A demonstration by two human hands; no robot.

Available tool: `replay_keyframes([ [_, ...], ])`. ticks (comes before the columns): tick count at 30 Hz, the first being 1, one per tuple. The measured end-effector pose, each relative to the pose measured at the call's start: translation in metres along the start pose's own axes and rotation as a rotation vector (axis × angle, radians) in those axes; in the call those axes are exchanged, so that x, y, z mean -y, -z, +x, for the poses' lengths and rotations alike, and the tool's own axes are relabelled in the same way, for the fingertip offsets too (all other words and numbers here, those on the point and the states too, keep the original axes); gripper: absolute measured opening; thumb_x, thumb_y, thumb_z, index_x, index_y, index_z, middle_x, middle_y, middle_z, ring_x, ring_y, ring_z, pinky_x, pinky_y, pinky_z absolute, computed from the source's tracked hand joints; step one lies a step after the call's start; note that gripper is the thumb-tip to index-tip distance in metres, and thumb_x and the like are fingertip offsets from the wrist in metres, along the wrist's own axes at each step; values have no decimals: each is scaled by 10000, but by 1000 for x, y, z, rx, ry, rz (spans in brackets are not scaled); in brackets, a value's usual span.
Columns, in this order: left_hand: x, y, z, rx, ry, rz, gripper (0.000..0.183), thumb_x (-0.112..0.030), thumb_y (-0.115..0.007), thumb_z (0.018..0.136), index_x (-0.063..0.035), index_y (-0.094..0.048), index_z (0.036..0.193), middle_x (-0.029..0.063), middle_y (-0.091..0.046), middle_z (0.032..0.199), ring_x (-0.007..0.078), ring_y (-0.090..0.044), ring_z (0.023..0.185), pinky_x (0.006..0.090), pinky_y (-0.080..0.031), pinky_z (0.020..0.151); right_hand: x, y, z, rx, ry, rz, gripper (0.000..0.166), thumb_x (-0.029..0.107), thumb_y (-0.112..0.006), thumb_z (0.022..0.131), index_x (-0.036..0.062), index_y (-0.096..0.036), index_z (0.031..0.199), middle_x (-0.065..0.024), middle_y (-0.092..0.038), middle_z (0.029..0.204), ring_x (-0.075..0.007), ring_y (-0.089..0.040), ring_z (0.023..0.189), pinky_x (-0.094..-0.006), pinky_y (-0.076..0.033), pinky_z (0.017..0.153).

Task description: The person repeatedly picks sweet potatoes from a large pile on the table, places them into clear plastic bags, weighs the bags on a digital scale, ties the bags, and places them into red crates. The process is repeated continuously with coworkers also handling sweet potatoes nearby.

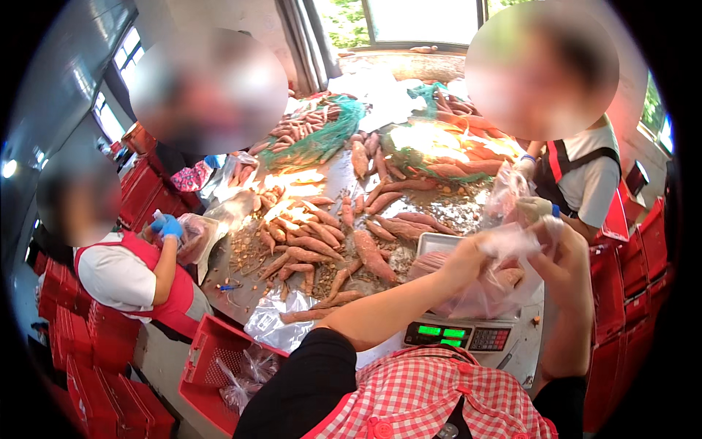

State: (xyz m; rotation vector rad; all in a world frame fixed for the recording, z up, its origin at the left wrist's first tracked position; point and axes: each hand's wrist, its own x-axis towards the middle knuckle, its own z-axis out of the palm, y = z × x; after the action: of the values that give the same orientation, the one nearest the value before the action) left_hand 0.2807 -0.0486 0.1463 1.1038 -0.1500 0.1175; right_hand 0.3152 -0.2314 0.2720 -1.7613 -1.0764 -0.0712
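Note:
Both my hands are raised over the right side of the table. My left hand [478, 253] and my right hand [562, 258] grip the gathered top of a clear plastic bag [502, 296], blurred where the fingers meet it. Sweet potatoes [511, 276] show through the film. The bag's lower part is over the metal pan [436, 243] of a digital scale [458, 336]; whether the pan bears its full weight I cannot tell. Green digits glow on the scale's display. Left of it, loose sweet potatoes [373, 255] lie among soil crumbs.
Flat plastic bags [282, 321] lie at the table's near edge, above a red crate [205, 351] holding filled bags. A knife [508, 354] rests beside the scale. Green nets [312, 148] with sweet potatoes are farther back. Co-workers stand left and right; one gloved hand [535, 208] is near mine.

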Motion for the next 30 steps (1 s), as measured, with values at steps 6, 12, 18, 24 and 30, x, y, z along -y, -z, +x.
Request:
replay_keyframes([
  [6, 42, 9, 15, 244, -277, 649, 219, -120, -636, 771, 21, -564, 922, 95, -547, 670, 229, -563, 662, 381, -466, 602, 41, -17, 6, 322, 432, -349, 277, 48, -668, 641, 53, -404, 558, -100, -452, 541, -282, -493, 458, -377, -358, 427],
  [12, -16, -19, -10, 338, -126, 617, 245, -131, -630, 738, 0, -581, 938, 69, -575, 754, 153, -563, 691, 298, -449, 605, 22, -54, 47, 405, 749, -429, 296, 136, -725, 632, 51, -443, 600, -101, -475, 617, -304, -483, 599, -400, -418, 578],
  [18, -47, 8, -20, 233, 312, 162, 336, -333, -516, 964, -30, -626, 869, 44, -583, 725, 127, -530, 611, 267, -393, 503, -6, -33, 60, 426, 176, -272, 304, 209, -781, 629, 17, -597, 777, -142, -600, 714, -338, -599, 718, -399, -486, 651],
  [24, -39, 14, -10, 186, 167, -29, 130, -129, -693, 807, -32, -624, 755, 73, -624, 734, 180, -559, 582, 273, -396, 477, -9, -16, -8, 703, 445, -788, 233, 271, -780, 646, 131, -606, 712, -39, -592, 630, -241, -587, 562, -354, -422, 530],
  [30, -45, 28, 4, 283, -1080, 1427, 157, -95, -632, 594, -80, -531, 713, 60, -553, 797, 249, -566, 748, 335, -465, 635, -72, -35, 26, 126, 59, 141, 305, -43, -573, 787, 17, -605, 1085, -90, -626, 954, -193, -582, 891, -314, -438, 750],
])
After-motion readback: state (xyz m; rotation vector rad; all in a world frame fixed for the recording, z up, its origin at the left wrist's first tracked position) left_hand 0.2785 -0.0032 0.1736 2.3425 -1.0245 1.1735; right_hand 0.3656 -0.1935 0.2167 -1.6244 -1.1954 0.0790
